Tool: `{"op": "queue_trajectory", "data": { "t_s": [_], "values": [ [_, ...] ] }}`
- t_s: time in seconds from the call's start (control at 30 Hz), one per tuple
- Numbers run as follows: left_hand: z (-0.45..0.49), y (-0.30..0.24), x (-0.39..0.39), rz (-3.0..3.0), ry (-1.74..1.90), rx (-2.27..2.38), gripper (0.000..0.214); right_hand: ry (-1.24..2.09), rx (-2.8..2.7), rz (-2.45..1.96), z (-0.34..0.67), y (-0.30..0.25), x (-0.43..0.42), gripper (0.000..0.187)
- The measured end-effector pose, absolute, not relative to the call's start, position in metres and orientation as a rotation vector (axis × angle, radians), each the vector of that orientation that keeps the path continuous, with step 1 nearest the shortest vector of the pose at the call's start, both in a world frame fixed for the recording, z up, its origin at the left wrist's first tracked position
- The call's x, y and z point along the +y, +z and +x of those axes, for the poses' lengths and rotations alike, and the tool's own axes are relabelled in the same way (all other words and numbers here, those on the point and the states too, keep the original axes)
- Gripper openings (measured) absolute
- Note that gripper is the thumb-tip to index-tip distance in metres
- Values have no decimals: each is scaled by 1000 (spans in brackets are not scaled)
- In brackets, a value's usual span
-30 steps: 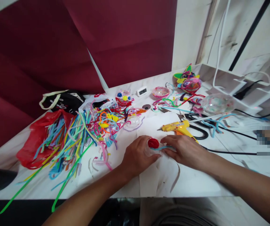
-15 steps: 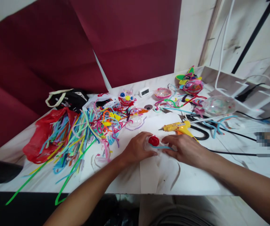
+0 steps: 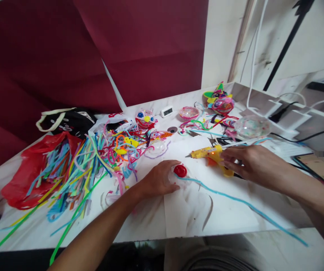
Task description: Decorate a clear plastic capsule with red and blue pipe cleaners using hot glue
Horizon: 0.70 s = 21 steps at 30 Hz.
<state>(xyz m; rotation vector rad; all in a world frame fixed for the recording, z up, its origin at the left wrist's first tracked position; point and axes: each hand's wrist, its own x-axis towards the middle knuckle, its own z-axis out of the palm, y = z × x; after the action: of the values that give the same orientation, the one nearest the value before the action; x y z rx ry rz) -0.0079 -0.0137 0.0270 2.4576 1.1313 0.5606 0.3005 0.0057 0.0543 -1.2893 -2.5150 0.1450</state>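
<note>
My left hand (image 3: 159, 178) rests on the white table, its fingers curled round a small clear ball with a red cap (image 3: 180, 171). A long light-blue pipe cleaner (image 3: 235, 199) runs from that ball to the right, past the table's front edge. My right hand (image 3: 248, 162) lies on the handle of the yellow glue gun (image 3: 207, 153), fingers closing on it. The gun's nozzle points left.
A heap of coloured pipe cleaners (image 3: 88, 158) spills from a red plastic bag (image 3: 29, 169) at the left. Decorated balls (image 3: 144, 118), a small clock (image 3: 167, 111), a clear dome (image 3: 251, 127), scissors and black cables lie behind. White paper (image 3: 187, 210) covers the table's front.
My right hand left the red-capped ball and moved right onto the glue gun. The blue pipe cleaner now lies stretched out across the table. The camera shifted slightly.
</note>
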Motion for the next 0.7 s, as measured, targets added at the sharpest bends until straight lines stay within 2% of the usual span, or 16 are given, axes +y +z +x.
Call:
{"op": "queue_trajectory", "data": {
  "t_s": [0.13, 0.3, 0.7],
  "values": [
    [-6, 24, -16, 2461, 618, 1156, 67, 117, -2601, -1593, 302, 37, 11, 24],
    [3, 12, -23, 2466, 730, 1295, 73, 116, -2530, -1754, 287, 30, 13, 42],
    [-9, 20, -24, 2312, 566, 1191, 76, 149, -2288, -1857, 295, 36, 16, 23]
  ]
}}
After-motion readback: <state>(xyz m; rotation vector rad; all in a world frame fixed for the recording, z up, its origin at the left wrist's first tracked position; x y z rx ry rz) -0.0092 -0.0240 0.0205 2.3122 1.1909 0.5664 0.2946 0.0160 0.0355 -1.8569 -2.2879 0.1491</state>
